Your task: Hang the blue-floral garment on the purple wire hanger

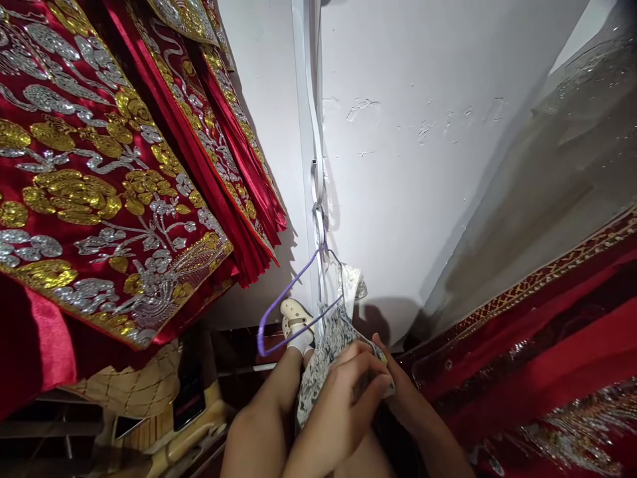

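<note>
A purple hanger [284, 292] hangs from a white strap and ring [318, 189] by the wall. Its left arm is bare, while a white-and-green patterned garment [331, 338] with a white ruffled strap [351, 282] is on its right side. My left hand [359, 375] has its fingers curled together on the garment's right edge. Just beyond it, my right hand [391, 365] is at the same edge, partly hidden by my left hand and the cloth; one fingertip points up.
Red clothes with gold and silver embroidery [149, 219] hang at the left, and more red embroidered cloth [547, 332] is at the right. A phone [189, 395] and a quilted cream item [134, 388] lie lower left. Below are my legs and cream clogs [294, 311].
</note>
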{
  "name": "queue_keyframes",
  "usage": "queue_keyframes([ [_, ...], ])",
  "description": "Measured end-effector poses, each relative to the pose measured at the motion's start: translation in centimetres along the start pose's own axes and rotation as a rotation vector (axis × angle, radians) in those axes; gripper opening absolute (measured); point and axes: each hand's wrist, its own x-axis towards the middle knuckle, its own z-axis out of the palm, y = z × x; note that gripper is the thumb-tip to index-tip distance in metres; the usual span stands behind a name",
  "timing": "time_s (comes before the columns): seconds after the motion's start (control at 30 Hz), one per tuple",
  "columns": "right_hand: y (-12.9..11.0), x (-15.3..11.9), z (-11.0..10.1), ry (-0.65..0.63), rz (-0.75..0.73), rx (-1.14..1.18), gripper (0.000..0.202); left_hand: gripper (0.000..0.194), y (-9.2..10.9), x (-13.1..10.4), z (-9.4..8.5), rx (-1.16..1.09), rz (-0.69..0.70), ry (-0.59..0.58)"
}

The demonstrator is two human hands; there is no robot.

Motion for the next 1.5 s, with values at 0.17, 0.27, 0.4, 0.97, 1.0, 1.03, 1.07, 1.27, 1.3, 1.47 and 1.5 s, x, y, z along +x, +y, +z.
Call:
queue_keyframes([
  [0.17, 1.5, -1.6, 0.4, -0.368, 0.311, 0.172, 0.063, 0.027, -0.4, -0.2, -1.7, 0.129, 0.005, 0.083],
  [0.27, 2.0, -2.8, 0.4, -0.450, 0.309, 0.106, 0.054, 0.030, -1.6, -0.3, -2.9, 0.228, -0.031, 0.044],
  [0.4, -0.4, -3.4, -0.2, -0.629, 0.183, -0.179, 0.037, 0.050, -3.9, -1.6, -4.0, 0.250, -0.131, -0.175],
  [0.97, -6.6, 9.7, 1.7, -0.013, -0.481, -0.623, 0.014, 0.027, -1.6, -6.3, -18.9, 0.870, -0.227, 0.199],
  [1.0, -5.9, 10.1, 1.6, -0.025, -0.477, -0.631, 0.012, 0.029, -1.4, -6.0, -19.4, 0.844, -0.208, 0.224],
  [1.03, -5.4, 10.1, 1.5, -0.028, -0.474, -0.638, 0.010, 0.031, -1.3, -5.6, -19.8, 0.820, -0.197, 0.251],
  [1.07, -5.1, 10.0, 1.3, -0.029, -0.473, -0.644, 0.009, 0.034, -1.2, -5.3, -20.0, 0.801, -0.188, 0.281],
  [1.27, -4.7, 7.3, 0.5, -0.092, -0.481, -0.671, 0.013, 0.035, 0.6, -1.7, -19.2, 0.772, -0.120, 0.450],
  [1.3, -4.5, 6.9, 0.7, -0.102, -0.478, -0.673, 0.013, 0.035, 1.3, -0.8, -18.9, 0.776, -0.109, 0.462],
  [1.47, -4.0, 4.5, 1.8, -0.150, -0.460, -0.666, 0.011, 0.030, 3.4, 4.3, -18.3, 0.872, 0.041, 0.192],
  [1.5, -4.3, 3.9, 1.6, -0.140, -0.492, -0.665, 0.014, 0.029, 3.4, 4.9, -18.3, 0.857, 0.055, 0.132],
])
